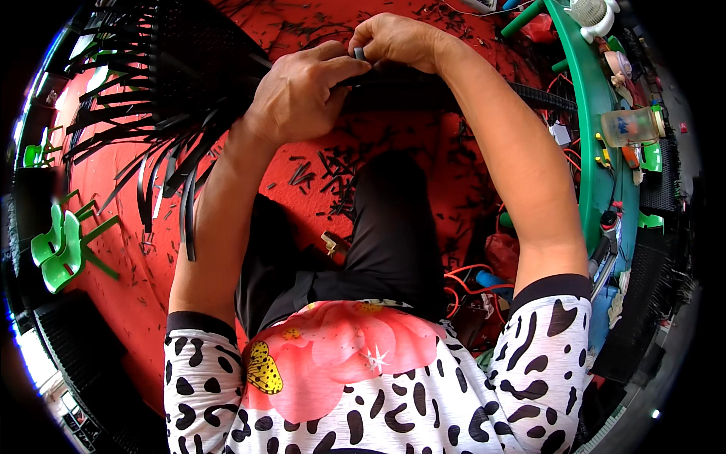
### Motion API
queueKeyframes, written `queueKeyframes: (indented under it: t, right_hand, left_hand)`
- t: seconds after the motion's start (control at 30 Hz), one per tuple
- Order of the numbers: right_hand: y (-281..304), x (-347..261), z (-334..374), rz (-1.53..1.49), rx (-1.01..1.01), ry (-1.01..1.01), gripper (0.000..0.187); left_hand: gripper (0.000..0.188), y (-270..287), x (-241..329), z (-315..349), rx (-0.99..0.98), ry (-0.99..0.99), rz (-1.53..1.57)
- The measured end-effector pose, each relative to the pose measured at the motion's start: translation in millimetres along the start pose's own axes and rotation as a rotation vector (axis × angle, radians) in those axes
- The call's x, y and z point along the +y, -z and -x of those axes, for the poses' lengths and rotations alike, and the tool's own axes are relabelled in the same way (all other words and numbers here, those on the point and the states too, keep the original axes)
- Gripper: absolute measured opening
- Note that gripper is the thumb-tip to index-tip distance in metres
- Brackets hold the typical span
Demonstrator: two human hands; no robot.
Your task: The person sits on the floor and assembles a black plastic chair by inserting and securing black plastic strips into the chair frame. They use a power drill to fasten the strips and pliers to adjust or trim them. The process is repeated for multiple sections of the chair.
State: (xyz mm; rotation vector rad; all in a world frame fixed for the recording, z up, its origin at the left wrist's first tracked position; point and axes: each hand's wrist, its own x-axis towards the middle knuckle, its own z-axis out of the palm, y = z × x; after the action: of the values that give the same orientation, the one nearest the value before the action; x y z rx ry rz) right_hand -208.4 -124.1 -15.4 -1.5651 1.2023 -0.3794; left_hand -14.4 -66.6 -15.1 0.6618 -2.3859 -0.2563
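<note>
A black woven piece (200, 57) of flat plastic strips, with many loose strip ends fanning out on its left, lies across the far side of my lap. My left hand (299, 94) is closed on its edge, thumb and forefinger pinching. Against it, my right hand (393, 41) is closed too, fingertips pressed together around a short strip end (359, 54) that looks grey. The rest of that strip is hidden by my fingers. A dark band of the weave (541, 97) runs on to the right beyond my right forearm.
Cut black scraps (329, 174) litter the red floor (302, 219). At right stands a green table (586, 151) with a clear jar (634, 126) and tools. Orange cords (473, 271) lie near my right knee. Green chairs (68, 246) stand at left.
</note>
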Motion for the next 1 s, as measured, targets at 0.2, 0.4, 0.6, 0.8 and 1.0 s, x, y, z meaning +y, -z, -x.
queueKeyframes:
  t: [0.2,0.4,0.6,0.8,1.0]
  right_hand:
    - [1.1,-8.6,5.9,0.288,-0.145,0.204,0.026]
    - [-32.6,-5.6,51.0,0.445,0.739,0.682,0.024]
    - [-103.5,20.6,72.6,0.633,0.805,0.823,0.022]
    - [-111.2,26.3,69.5,0.502,0.899,0.97,0.015]
    - [-116.8,32.0,108.3,-0.088,0.965,0.907,0.015]
  left_hand:
    - [0.039,-4.6,-6.0,1.7,0.064,-0.047,0.051]
    - [0.034,0.0,-3.7,1.0,0.035,0.006,0.022]
    - [0.036,-2.3,-9.5,-0.1,0.049,-0.014,0.068]
    - [0.037,-2.4,-9.2,1.9,0.014,-0.013,0.085]
    - [0.037,-2.0,-0.5,6.2,-0.009,0.022,0.094]
